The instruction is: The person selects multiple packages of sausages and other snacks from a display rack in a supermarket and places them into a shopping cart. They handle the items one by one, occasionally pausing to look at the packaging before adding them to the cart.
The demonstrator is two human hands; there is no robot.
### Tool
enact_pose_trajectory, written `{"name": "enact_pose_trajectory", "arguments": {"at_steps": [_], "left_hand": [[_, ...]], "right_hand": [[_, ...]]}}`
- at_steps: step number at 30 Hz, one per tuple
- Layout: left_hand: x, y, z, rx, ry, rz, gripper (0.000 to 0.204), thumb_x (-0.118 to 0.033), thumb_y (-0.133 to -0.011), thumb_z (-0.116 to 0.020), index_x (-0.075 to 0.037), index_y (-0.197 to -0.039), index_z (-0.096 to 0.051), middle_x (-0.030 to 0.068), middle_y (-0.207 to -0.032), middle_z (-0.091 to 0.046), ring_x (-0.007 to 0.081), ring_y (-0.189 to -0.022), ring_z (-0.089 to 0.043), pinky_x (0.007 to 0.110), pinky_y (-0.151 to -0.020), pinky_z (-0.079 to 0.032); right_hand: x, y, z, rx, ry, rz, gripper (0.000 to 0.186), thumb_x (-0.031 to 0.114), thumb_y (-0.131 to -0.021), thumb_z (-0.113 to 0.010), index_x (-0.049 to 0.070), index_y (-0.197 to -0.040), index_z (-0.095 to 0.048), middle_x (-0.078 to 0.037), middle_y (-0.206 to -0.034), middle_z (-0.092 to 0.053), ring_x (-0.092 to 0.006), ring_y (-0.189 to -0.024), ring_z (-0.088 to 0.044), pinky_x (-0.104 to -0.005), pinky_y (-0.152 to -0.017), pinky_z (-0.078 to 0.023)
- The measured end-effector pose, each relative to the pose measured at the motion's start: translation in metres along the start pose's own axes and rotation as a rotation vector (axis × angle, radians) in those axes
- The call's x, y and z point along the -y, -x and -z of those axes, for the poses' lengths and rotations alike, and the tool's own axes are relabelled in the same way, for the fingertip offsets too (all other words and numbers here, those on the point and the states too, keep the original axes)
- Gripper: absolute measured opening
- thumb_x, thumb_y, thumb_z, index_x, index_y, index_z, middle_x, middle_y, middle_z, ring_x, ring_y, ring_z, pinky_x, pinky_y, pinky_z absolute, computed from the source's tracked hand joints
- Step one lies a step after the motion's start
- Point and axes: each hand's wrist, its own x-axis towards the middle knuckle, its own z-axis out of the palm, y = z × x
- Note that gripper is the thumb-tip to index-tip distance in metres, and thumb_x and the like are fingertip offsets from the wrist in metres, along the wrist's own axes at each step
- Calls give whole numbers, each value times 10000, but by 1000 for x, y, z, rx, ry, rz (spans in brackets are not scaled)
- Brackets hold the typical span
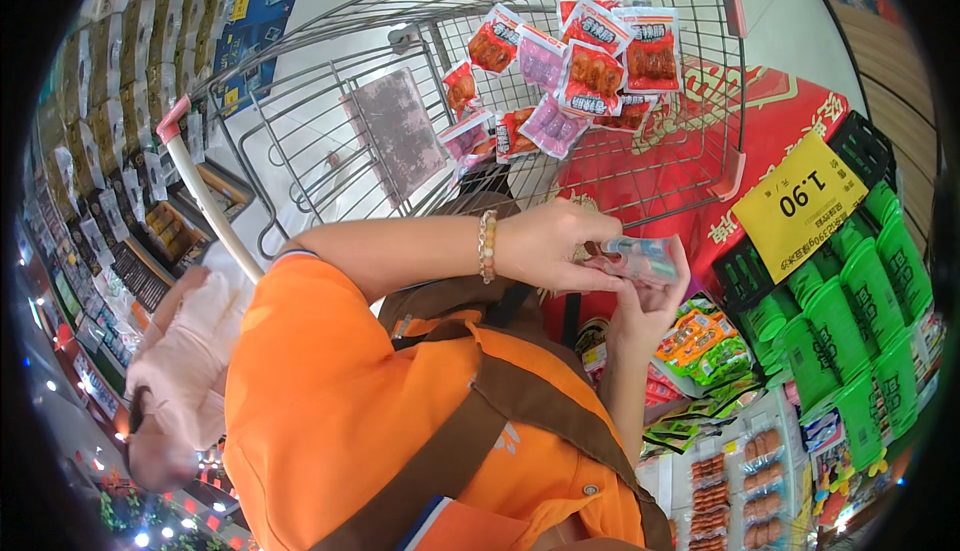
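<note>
My left hand [560, 243], with a beaded bracelet on its wrist, reaches in from the left and closes its fingers on a small clear plastic packet [640, 257]. From below, my right hand [648, 303] curls round the same packet and supports its right end. What is inside the packet is too blurred to make out. Beyond my hands stands a wire shopping cart [733, 9] with pink corner caps. In its basket lie several loose snack pouches [592, 77], red-and-white and purple, showing brown pieces of food.
On the right, a yellow price sign [798, 206] stands beside green pouches [845, 316]. Colourful bagged snacks [700, 341] and packed sausages [762, 486] are displayed near my right forearm. A red printed panel [790, 101] lies behind the cart. At left is another person [190, 366] near shelves.
</note>
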Motion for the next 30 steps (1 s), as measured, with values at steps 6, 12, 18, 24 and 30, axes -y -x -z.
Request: {"name": "enact_pose_trajectory", "arguments": {"at_steps": [6, 12, 18, 24, 30], "left_hand": [[87, -23, 19, -5, 443, 265, 308, -301, -984, -607, -17, -1068, -693, 59, -1025, -691, 148, -949, -626, 318, -841, -515], [198, -128, 77, -575, -692, 322, 822, -572, -793, -723, -38, -1370, -480, 180, -1341, -515, 354, -1263, -488, 451, -1062, -396], [222, -207, 62, -550, -772, 514, 1084, -694, -684, -736, -74, -1492, -363, 163, -1415, -483, 327, -1328, -425, 533, -1136, -271], [216, -161, 9, -233, -871, 386, 405, -487, -914, -583, -117, -942, -746, 104, -946, -697, 282, -1079, -579, 512, -1054, -311], [217, -24, 24, 105, -1069, 565, 385, -426, -914, -573, -102, -1050, -730, 103, -934, -713, 274, -1056, -623, 546, -1081, -278]], "right_hand": [[3, 3, 22, -95, -99, -64, 755, -96, -853, -659, 43, -1489, -277, -150, -1281, -553, -240, -1149, -582, -376, -982, -507], [-5, 7, 30, -155, 38, -12, 714, -78, -875, -649, 54, -1479, -292, -150, -1245, -556, -214, -1119, -579, -329, -925, -520], [-20, 17, 33, -162, 133, -47, 689, -43, -882, -664, 41, -1464, -304, -138, -1291, -507, -204, -1148, -550, -315, -960, -479], [-29, 22, 34, -201, 89, -79, 678, -33, -877, -679, 27, -1451, -323, -120, -1295, -483, -209, -1176, -528, -315, -1016, -420], [-25, 24, 45, -230, 143, -43, 664, -37, -879, -675, 19, -1442, -328, -127, -1332, -462, -211, -1196, -512, -318, -1020, -417]]}}
